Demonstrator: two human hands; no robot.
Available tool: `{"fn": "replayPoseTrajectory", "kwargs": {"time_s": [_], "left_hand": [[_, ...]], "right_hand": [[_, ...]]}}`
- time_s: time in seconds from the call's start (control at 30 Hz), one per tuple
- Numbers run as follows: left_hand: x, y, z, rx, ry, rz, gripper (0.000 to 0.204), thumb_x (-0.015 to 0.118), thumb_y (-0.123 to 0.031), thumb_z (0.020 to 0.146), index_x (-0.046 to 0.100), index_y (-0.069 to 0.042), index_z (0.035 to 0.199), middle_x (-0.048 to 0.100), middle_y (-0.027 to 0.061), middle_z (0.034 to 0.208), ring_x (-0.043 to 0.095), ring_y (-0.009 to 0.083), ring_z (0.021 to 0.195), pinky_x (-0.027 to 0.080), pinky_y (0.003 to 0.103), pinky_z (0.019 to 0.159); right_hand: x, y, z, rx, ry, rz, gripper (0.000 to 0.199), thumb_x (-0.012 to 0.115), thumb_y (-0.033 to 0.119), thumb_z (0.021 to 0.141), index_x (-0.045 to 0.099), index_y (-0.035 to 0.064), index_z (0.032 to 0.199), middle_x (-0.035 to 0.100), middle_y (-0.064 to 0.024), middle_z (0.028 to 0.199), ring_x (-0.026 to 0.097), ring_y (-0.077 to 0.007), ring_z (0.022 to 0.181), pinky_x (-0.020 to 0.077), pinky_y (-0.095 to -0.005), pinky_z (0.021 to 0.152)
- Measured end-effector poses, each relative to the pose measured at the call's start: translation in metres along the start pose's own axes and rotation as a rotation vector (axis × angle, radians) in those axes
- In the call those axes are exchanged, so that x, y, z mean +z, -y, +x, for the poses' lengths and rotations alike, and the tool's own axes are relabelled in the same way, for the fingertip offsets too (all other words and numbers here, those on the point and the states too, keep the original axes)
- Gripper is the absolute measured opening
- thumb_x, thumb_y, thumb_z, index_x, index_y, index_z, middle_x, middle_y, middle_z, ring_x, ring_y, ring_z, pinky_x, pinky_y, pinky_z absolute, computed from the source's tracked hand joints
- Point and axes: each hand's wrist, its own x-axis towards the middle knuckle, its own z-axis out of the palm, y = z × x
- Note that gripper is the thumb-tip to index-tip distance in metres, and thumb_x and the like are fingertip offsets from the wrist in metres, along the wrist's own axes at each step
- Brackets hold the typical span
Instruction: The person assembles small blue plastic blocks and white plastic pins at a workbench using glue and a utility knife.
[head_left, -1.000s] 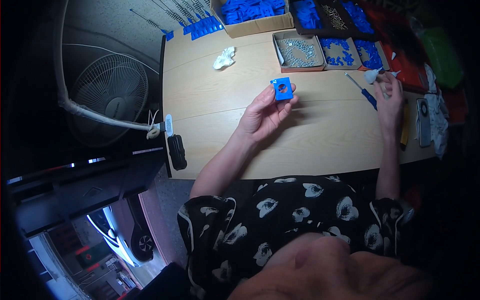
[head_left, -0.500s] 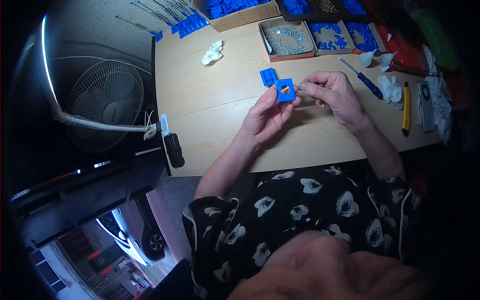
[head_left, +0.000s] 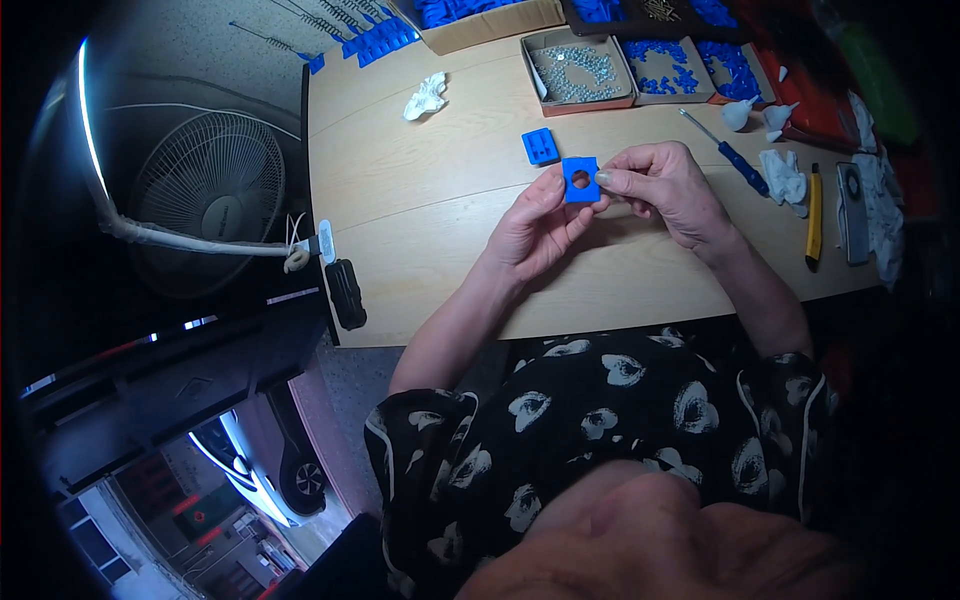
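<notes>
A square blue plastic piece (head_left: 574,194) with a round hole in its middle is held up above the table. My left hand (head_left: 530,226) pinches it from the left and from below, thumb on its near face. At its right edge, the thumb and forefinger of my right hand (head_left: 672,192) are closed on it; whether they also hold some small part is hidden. Just beyond, a second blue plastic piece (head_left: 540,146) with slots lies on the wooden table (head_left: 430,230).
At the back stand cardboard trays of small metal balls (head_left: 577,75) and blue parts (head_left: 658,68). To the right lie a screwdriver (head_left: 740,165), a yellow utility knife (head_left: 813,215) and a phone (head_left: 851,215). Crumpled tissue (head_left: 427,97) lies back left; a fan (head_left: 215,205) stands beyond the left edge.
The right fingertips have come in from beside the blue piece to its right edge. The piece has shifted slightly right in my left hand's grip.
</notes>
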Motion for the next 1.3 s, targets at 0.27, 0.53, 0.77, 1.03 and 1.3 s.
{"fn": "replayPoseTrajectory", "kwargs": {"time_s": [0.27, 0.53, 0.77, 1.03, 1.3], "left_hand": [[0.005, -0.005, -0.001, -0.053, -0.061, -0.026, 0.04, 0.057, -0.017, 0.099, 0.047, 0.001, 0.132, 0.057, 0.0155, 0.126, 0.064, 0.0262, 0.108, 0.057, 0.031, 0.093], [0.016, 0.012, -0.011, 0.038, -0.331, 0.277, 0.024, 0.065, -0.015, 0.094, 0.063, 0.0, 0.113, 0.068, 0.0117, 0.107, 0.068, 0.0188, 0.097, 0.056, 0.026, 0.085], [0.019, 0.017, -0.009, 0.096, -0.38, 0.276, 0.017, 0.064, -0.012, 0.095, 0.066, -0.001, 0.107, 0.07, 0.0103, 0.1, 0.068, 0.0151, 0.091, 0.056, 0.025, 0.079], [0.024, 0.024, -0.007, 0.161, -0.411, 0.338, 0.014, 0.064, -0.011, 0.094, 0.066, 0.0, 0.103, 0.071, 0.0106, 0.096, 0.068, 0.014, 0.086, 0.055, 0.025, 0.076], [0.026, 0.024, -0.007, 0.133, -0.474, 0.384, 0.014, 0.066, -0.011, 0.092, 0.066, 0.0, 0.1, 0.071, 0.0104, 0.094, 0.067, 0.0136, 0.084, 0.054, 0.025, 0.075]], "right_hand": [[-0.001, -0.007, 0.005, 0.033, -0.017, 0.057, 0.016, 0.07, 0.014, 0.089, 0.071, -0.0018, 0.091, 0.064, -0.0006, 0.07, 0.049, -0.0011, 0.056, 0.0365, -0.0155, 0.049], [0.001, -0.017, 0.005, 0.005, -0.112, 0.188, 0.013, 0.069, 0.012, 0.088, 0.067, 0.0001, 0.085, 0.059, 0.0008, 0.07, 0.047, -0.0019, 0.056, 0.0356, -0.0161, 0.05], [0.004, -0.022, 0.003, 0.014, -0.133, 0.219, 0.013, 0.069, 0.013, 0.089, 0.065, 0.0015, 0.084, 0.056, 0.002, 0.069, 0.045, -0.0018, 0.056, 0.0363, -0.0172, 0.052], [0.007, -0.031, -0.001, -0.014, -0.173, 0.269, 0.013, 0.069, 0.012, 0.088, 0.063, 0.0022, 0.084, 0.056, 0.0019, 0.07, 0.046, -0.0016, 0.057, 0.0368, -0.0172, 0.051], [0.007, -0.036, -0.004, 0.006, -0.18, 0.287, 0.012, 0.069, 0.011, 0.087, 0.063, 0.0024, 0.083, 0.057, 0.0016, 0.071, 0.045, -0.0016, 0.056, 0.0361, -0.0169, 0.05]]}}
